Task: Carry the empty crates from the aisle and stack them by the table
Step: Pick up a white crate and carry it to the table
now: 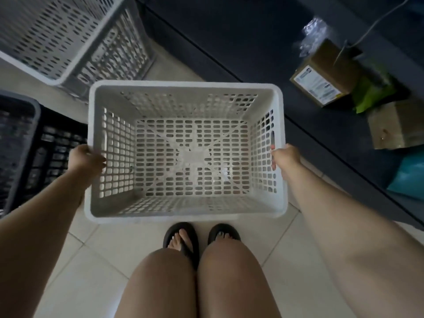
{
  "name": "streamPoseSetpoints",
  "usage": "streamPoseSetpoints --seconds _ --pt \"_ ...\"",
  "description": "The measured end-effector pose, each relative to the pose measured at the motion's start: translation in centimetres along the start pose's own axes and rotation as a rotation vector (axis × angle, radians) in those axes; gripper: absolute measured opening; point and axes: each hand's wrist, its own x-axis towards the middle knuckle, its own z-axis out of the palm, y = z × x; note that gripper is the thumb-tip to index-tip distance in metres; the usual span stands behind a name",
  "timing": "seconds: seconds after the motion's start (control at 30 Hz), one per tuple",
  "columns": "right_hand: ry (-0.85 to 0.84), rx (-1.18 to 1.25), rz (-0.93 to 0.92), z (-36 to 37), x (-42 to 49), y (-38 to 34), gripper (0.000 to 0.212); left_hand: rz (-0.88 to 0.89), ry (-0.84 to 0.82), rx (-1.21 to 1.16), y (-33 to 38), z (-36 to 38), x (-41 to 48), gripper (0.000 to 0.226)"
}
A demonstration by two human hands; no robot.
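Observation:
An empty white perforated crate (183,87) hangs in front of me above the tiled floor, held level by both sides. My left hand (86,158) grips its left rim and my right hand (285,157) grips its right rim, fingers hooked through the handle slot. A larger grey perforated crate (57,42) stands at the upper left. A dark grey crate (20,143) sits at the left edge, partly cut off by the frame.
A dark table or counter (241,42) runs diagonally along the right. On it lie a labelled cardboard box (321,79), a second carton (394,127), a green packet (371,92) and a teal bag (410,177). My feet in black sandals (181,237) stand on the pale tiles.

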Motion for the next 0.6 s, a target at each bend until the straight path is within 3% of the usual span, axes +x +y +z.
streamPoseSetpoints --seconds 0.3,0.43,0.6 --pt "0.048 0.111 0.092 -14.6 -16.1 -3.6 0.023 0.102 -0.059 0.063 9.2 -13.7 -15.8 0.007" --pt "0.067 0.132 0.106 -22.6 -24.3 -4.9 0.023 0.122 -0.074 0.081 13.6 -20.5 -23.4 0.015" --pt "0.172 0.194 0.144 -30.5 -31.8 -2.8 0.025 0.255 -0.174 0.038 17.5 -24.0 -31.2 0.015"
